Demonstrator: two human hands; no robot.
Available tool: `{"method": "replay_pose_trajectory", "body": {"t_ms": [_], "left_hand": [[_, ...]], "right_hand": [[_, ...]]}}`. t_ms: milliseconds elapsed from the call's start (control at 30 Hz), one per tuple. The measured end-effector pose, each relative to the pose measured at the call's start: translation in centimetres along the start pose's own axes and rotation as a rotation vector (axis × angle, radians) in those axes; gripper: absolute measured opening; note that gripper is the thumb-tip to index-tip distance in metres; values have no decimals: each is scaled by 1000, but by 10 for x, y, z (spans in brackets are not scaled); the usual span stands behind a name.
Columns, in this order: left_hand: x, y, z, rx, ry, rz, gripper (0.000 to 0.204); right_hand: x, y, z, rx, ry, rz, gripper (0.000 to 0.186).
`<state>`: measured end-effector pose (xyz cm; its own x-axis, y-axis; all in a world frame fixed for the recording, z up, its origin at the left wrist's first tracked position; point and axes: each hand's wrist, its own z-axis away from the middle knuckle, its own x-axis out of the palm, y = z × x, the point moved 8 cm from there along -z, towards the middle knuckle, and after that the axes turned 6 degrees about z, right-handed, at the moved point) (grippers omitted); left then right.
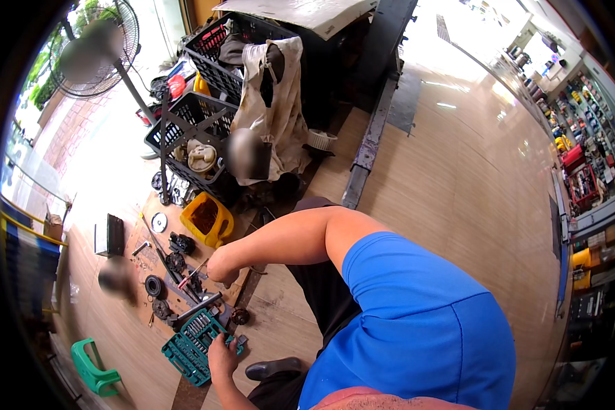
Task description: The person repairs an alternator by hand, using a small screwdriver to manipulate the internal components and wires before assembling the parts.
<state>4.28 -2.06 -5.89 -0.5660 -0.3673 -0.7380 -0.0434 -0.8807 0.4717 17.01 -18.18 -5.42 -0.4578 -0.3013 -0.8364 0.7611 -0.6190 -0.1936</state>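
My right hand [223,268] hangs over a brown board [140,311] on the floor, its fingers curled and mostly hidden. A thin tool with a red part [185,281] lies against its left side; whether the hand grips it cannot be made out. Lower down, my left hand [222,355] rests at the edge of an opened green socket set case [186,350], its thumb and forefinger apart. Rows of metal sockets fill the case. Dark round machine parts [154,285], a metal bar [201,305] and a black part [182,243] are spread across the board.
A yellow cut-open jug [208,217] of brownish contents stands at the board's far edge. Black crates [193,113] with parts and a stained cloth [280,102] stack behind it. A green stool [93,367], a standing fan [126,82] and a steel lift arm [367,147] are around.
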Motion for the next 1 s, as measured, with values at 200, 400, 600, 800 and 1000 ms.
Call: {"method": "replay_pose_trajectory", "body": {"t_ms": [200, 400, 600, 800, 1000], "left_hand": [[1, -5, 0, -11, 2, 9, 32], [1, -4, 2, -27, 0, 4, 33], [0, -3, 5, -11, 4, 8, 33], [-1, 1, 5, -49, -14, -17, 34], [3, -6, 2, -7, 2, -30, 36]], "right_hand": [[-1, -2, 1, -4, 1, 4, 38], [-5, -5, 6, -10, -3, 4, 38], [-4, -8, 2, -27, -6, 33, 39], [-3, -8, 0, -40, -3, 45, 38], [-4, -9, 2, -46, 18, 32, 38]]}}
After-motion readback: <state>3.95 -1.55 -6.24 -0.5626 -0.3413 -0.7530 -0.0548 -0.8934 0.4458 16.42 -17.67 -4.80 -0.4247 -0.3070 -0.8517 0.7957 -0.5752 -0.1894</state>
